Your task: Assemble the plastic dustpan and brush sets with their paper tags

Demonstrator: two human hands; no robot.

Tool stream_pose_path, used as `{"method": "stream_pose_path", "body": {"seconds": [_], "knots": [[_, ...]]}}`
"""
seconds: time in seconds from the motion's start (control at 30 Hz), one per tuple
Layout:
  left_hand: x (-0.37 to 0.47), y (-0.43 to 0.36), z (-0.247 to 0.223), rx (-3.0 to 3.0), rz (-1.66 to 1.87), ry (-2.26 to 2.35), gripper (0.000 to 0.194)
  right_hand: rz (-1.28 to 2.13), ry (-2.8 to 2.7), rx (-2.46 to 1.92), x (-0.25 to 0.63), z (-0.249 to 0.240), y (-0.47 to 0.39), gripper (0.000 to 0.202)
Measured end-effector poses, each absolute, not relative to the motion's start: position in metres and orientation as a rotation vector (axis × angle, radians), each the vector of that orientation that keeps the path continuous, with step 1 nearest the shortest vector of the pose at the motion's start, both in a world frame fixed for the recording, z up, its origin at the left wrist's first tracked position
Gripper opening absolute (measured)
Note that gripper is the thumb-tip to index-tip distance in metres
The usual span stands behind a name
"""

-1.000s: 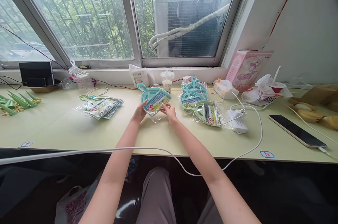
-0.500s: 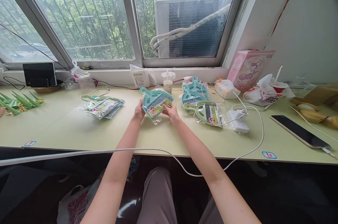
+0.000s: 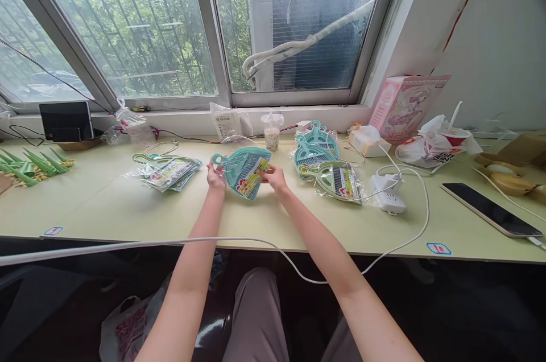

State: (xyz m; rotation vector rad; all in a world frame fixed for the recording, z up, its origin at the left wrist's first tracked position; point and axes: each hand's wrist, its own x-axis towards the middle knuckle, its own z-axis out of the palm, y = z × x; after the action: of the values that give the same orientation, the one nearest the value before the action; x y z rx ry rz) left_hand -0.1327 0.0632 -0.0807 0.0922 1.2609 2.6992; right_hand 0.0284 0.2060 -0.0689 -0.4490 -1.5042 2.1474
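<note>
While it is held just above the pale green table (image 3: 106,208), the teal plastic dustpan set in clear wrapping (image 3: 243,171) is turned with its handle to the left, long axis sideways. It is pinched between the left hand (image 3: 214,176) at the handle and the right hand (image 3: 275,179) at the wide edge, a colourful label facing up.

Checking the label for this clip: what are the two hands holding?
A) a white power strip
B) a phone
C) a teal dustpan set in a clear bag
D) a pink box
C: the left hand and right hand grip the bagged teal dustpan set from either side, over the table.
</note>
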Motion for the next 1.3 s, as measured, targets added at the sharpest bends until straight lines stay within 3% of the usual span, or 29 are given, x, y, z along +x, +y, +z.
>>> {"method": "stream_pose_path", "body": {"seconds": [0.2, 0.3, 0.43, 0.53, 0.63, 0.7, 0.83, 0.97, 1.1, 1.2, 1.3], "knots": [[-0.147, 0.038, -0.079, -0.257, 2.777, 1.423, 0.062, 2.154, -1.195, -0.605, 0.031, -0.068, 0.227, 0.022], [-0.140, 0.042, -0.076, -0.161, 2.571, 1.352, 0.073, 2.144, -1.068, -0.644, 0.033, -0.069, 0.242, 0.020], [-0.112, 0.061, -0.069, 0.411, 2.089, 1.229, 0.080, 2.129, -1.040, -0.653, 0.034, -0.073, 0.250, 0.021], [-0.093, 0.074, -0.070, 0.699, 1.772, 1.264, 0.067, 2.173, -1.153, -0.614, 0.031, -0.077, 0.248, 0.021], [-0.090, 0.083, -0.075, 0.643, 1.782, 1.490, 0.042, 2.159, -1.456, -0.591, 0.028, -0.081, 0.248, 0.026], [-0.096, 0.085, -0.078, 0.541, 1.910, 1.649, 0.035, 1.934, -1.723, -0.669, 0.027, -0.085, 0.250, 0.037], [-0.104, 0.084, -0.076, 0.539, 2.209, 2.077, 0.034, 1.023, -2.096, -0.768, 0.032, -0.090, 0.254, 0.069], [-0.088, 0.079, -0.067, 0.821, 2.201, 2.634, 0.041, 0.621, -2.248, -0.551, 0.036, -0.085, 0.242, 0.060], [-0.056, 0.078, -0.063, 1.369, 1.732, 2.805, 0.050, 0.824, -2.170, -0.071, 0.027, -0.080, 0.218, 0.054], [-0.041, 0.082, -0.064, 1.641, 1.333, 2.786, 0.055, 1.070, -1.995, -0.072, 0.018, -0.083, 0.213, 0.054], [-0.039, 0.085, -0.066, 1.696, 1.189, 2.832, 0.054, 1.235, -1.952, -0.138, 0.015, -0.087, 0.222, 0.051]]}}
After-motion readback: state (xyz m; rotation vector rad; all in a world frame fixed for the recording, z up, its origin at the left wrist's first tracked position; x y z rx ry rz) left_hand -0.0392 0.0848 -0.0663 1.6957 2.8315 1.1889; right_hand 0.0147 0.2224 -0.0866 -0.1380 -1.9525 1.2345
